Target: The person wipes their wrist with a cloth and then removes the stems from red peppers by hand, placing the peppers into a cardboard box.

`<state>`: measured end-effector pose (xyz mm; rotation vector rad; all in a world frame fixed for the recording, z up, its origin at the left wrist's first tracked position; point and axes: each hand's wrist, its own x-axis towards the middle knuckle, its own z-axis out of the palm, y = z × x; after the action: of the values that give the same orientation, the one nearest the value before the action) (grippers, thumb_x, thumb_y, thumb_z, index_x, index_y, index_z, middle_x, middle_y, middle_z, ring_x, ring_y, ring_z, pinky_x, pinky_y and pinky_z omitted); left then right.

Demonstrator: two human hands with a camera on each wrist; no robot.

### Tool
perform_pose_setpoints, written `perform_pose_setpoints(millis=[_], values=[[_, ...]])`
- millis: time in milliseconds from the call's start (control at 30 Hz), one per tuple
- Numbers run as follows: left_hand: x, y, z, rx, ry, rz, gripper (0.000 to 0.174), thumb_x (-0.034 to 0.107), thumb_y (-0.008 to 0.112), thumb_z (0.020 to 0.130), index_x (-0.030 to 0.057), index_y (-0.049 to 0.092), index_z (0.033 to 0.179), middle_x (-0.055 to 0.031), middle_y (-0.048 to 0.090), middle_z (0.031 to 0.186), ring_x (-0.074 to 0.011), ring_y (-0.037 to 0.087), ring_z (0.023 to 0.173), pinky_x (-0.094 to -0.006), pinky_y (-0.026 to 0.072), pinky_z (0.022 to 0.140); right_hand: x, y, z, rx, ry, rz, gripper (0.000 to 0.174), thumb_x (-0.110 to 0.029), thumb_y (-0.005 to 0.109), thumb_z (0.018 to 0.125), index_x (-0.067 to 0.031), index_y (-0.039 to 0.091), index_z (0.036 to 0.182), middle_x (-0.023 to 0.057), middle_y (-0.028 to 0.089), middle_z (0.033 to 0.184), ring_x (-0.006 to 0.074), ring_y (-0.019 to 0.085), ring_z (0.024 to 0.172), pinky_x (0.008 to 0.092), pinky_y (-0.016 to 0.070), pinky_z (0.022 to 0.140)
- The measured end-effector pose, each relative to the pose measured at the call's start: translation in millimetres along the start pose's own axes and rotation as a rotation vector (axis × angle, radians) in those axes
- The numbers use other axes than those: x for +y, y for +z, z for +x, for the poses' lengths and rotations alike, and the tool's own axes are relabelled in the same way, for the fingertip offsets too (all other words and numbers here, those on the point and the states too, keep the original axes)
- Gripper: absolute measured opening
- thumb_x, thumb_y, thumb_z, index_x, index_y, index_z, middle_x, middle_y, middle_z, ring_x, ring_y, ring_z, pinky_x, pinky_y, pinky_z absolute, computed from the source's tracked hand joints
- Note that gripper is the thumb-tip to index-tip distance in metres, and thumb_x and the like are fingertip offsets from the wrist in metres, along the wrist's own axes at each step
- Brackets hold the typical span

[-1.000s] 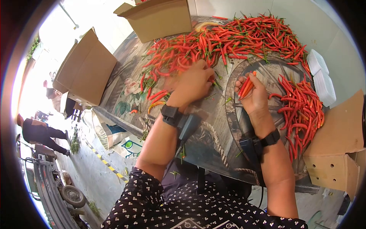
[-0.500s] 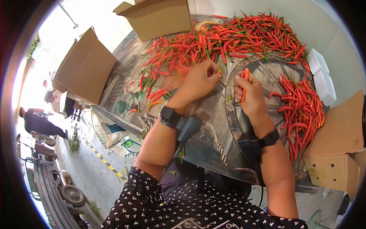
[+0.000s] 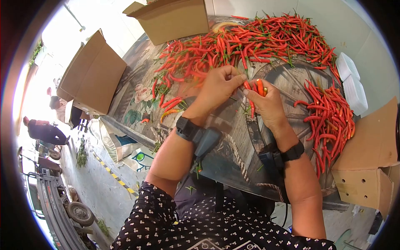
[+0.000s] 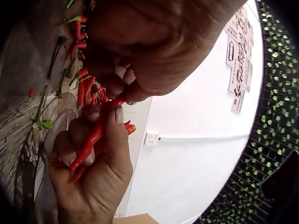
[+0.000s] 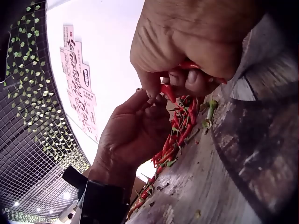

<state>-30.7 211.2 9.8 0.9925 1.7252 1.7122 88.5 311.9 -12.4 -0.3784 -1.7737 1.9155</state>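
In the head view my left hand (image 3: 221,87) and right hand (image 3: 268,104) meet above the table. My right hand grips several red chili peppers (image 3: 260,86), which stick out between thumb and fingers. One long chili pepper (image 4: 93,140) lies across the right fingers in the left wrist view, and the left fingertips pinch its upper end. The right wrist view shows the left thumb and fingertips right at a chili tip (image 5: 168,91). Behind the hands spreads a big heap of chili peppers with green stems (image 3: 275,39). A smaller pile of chilies (image 3: 329,121) lies right of my right hand.
Cardboard boxes stand at the back (image 3: 179,23), at the left edge (image 3: 96,75) and at the right (image 3: 366,162). White foam trays (image 3: 354,96) lean near the wall. Loose green stems dot the wood-patterned table (image 3: 225,121). Another person (image 3: 46,131) is on the floor area at far left.
My right hand has moved left with its chilies until it meets the left hand. The left hand, near the heap earlier, has shifted slightly right and now pinches one chili's end.
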Motion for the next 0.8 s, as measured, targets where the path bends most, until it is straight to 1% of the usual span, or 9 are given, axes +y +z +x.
perform_pose_setpoints(millis=[100,167,333,400,500,633,700,733,800], values=[[-4,-1,2,0.005,0.041,0.077,0.017,0.016,0.062,0.083,0.0027,0.057,0.073,0.0022,0.052,0.061,-0.0037,0.044,0.053,-0.0201,0.0333,0.046,2,-1,1,-0.004,-0.005,-0.014,0.014,-0.006,0.064,0.079,-0.0024,0.058,0.091,-0.0057,0.049,0.068,0.0010,0.041,0.055,0.0164,0.0312,0.046],[-1,0,0,-0.006,0.008,0.028,0.018,0.016,0.062,0.084,0.0031,0.057,0.073,0.0027,0.050,0.060,-0.0037,0.042,0.052,-0.0203,0.0323,0.046,4,-2,1,-0.016,-0.044,0.006,0.013,-0.008,0.064,0.077,-0.0025,0.060,0.088,-0.0029,0.056,0.070,0.0029,0.049,0.061,0.0193,0.0407,0.053],[-4,-7,1,-0.087,-0.099,-0.100,0.017,0.023,0.058,0.085,0.0074,0.057,0.080,0.0030,0.054,0.065,-0.0024,0.045,0.050,-0.0172,0.0335,0.041,5,-3,1,-0.019,-0.081,-0.022,0.014,-0.009,0.065,0.077,-0.0027,0.060,0.089,-0.0034,0.056,0.072,0.0024,0.048,0.062,0.0191,0.0405,0.055],[0,-9,0,-0.148,-0.183,-0.233,0.016,0.023,0.056,0.086,0.0084,0.055,0.079,0.0042,0.050,0.062,-0.0022,0.042,0.047,-0.0172,0.0301,0.037,5,-3,1,-0.020,-0.085,-0.020,0.015,-0.009,0.065,0.077,-0.0027,0.061,0.090,-0.0035,0.056,0.073,0.0022,0.048,0.063,0.0189,0.0403,0.056],[2,-10,-1,-0.183,-0.187,-0.417,0.015,0.022,0.055,0.087,0.0087,0.054,0.079,0.0055,0.046,0.060,-0.0020,0.040,0.045,-0.0173,0.0271,0.034,4,-3,0,-0.028,-0.079,-0.057,0.017,-0.006,0.064,0.079,-0.0007,0.059,0.094,-0.0036,0.053,0.075,0.0024,0.046,0.065,0.0179,0.0383,0.059],[5,-20,3,-0.108,-0.189,-0.321,0.015,0.021,0.055,0.087,0.0078,0.054,0.079,0.0050,0.045,0.060,-0.0029,0.041,0.046,-0.0187,0.0296,0.034,4,-7,1,-0.046,-0.014,0.137,0.017,-0.008,0.059,0.082,-0.0016,0.057,0.098,-0.0010,0.054,0.074,0.0044,0.048,0.061,0.0185,0.0387,0.051],[-8,-32,12,0.157,0.015,0.001,0.015,0.020,0.056,0.085,0.0055,0.054,0.080,0.0022,0.049,0.064,-0.0059,0.047,0.051,-0.0207,0.0385,0.041,6,-12,3,-0.038,0.019,0.241,0.016,-0.009,0.057,0.083,-0.0022,0.056,0.098,0.0004,0.054,0.074,0.0055,0.049,0.059,0.0190,0.0386,0.048],[-11,-37,15,0.156,0.015,0.001,0.015,0.020,0.056,0.085,0.0055,0.054,0.080,0.0022,0.049,0.064,-0.0059,0.047,0.051,-0.0207,0.0385,0.041,8,-14,4,-0.012,0.067,0.359,0.017,-0.012,0.056,0.083,-0.0034,0.057,0.097,-0.0011,0.053,0.070,0.0055,0.046,0.055,0.0199,0.0362,0.045],[-16,-45,19,0.410,0.341,0.465,0.016,0.018,0.058,0.082,0.0022,0.055,0.083,-0.0001,0.053,0.070,-0.0081,0.052,0.059,-0.0234,0.0453,0.052,11,-17,6,0.013,0.114,0.477,0.017,-0.014,0.056,0.082,-0.0045,0.058,0.096,-0.0026,0.051,0.066,0.0055,0.043,0.051,0.0208,0.0337,0.042]])
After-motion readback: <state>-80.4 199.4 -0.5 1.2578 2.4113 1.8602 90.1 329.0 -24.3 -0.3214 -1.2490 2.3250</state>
